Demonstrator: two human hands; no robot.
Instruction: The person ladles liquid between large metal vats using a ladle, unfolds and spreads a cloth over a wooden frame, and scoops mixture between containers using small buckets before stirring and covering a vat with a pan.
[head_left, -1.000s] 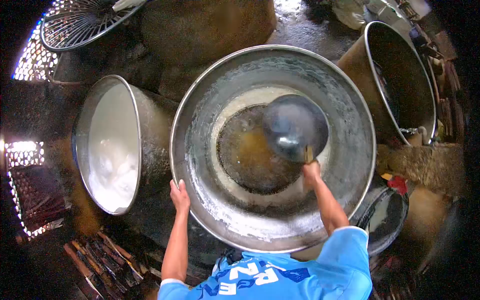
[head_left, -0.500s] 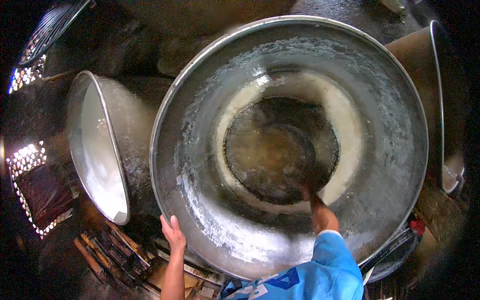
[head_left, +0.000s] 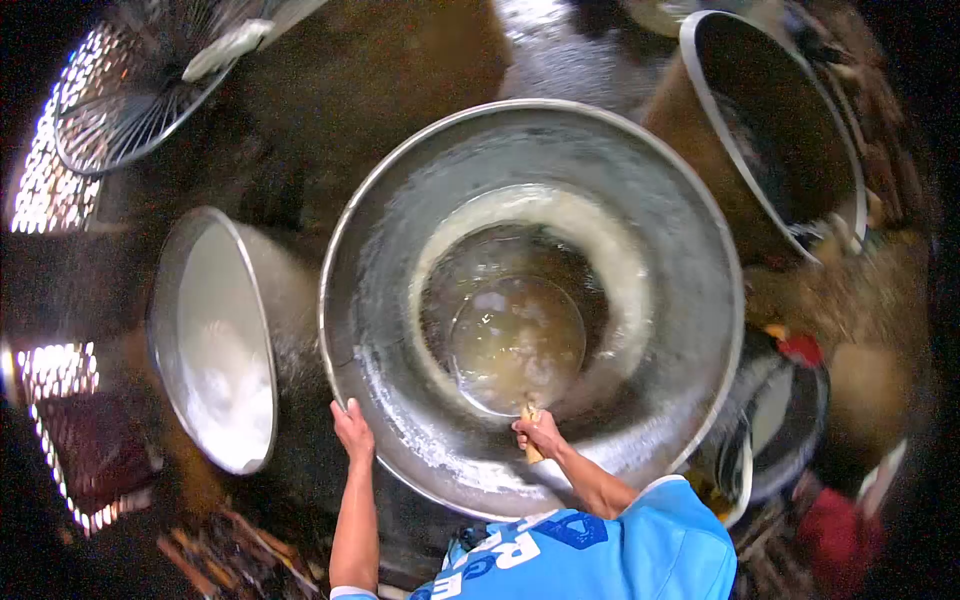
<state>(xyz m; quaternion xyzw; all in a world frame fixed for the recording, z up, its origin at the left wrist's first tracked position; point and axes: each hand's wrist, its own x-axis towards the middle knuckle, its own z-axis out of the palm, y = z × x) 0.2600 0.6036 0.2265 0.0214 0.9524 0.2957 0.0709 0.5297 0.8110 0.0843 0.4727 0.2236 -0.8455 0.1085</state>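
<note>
A wide metal basin (head_left: 690, 300) fills the centre, with brownish liquid (head_left: 480, 255) at its bottom and a pale ring of residue around it. My right hand (head_left: 540, 434) is closed around the short wooden handle of a round ladle (head_left: 517, 345). The ladle's bowl faces up over the liquid and holds some cloudy, yellowish liquid. At the basin's lower left rim is my left hand (head_left: 353, 430), touching the rim from outside with its fingers mostly extended.
To the left, a tilted metal vessel (head_left: 222, 345) holds white contents. A deep metal pot (head_left: 775, 130) stands at the upper right, a dark bucket (head_left: 775, 425) at the lower right. Firewood (head_left: 235, 555) lies lower left; a wire rack (head_left: 140, 110) is upper left.
The ladle has turned from bottom up to bowl up, through the liquid, and now carries liquid nearer my body. My right hand has moved left and down. The camera view has shifted.
</note>
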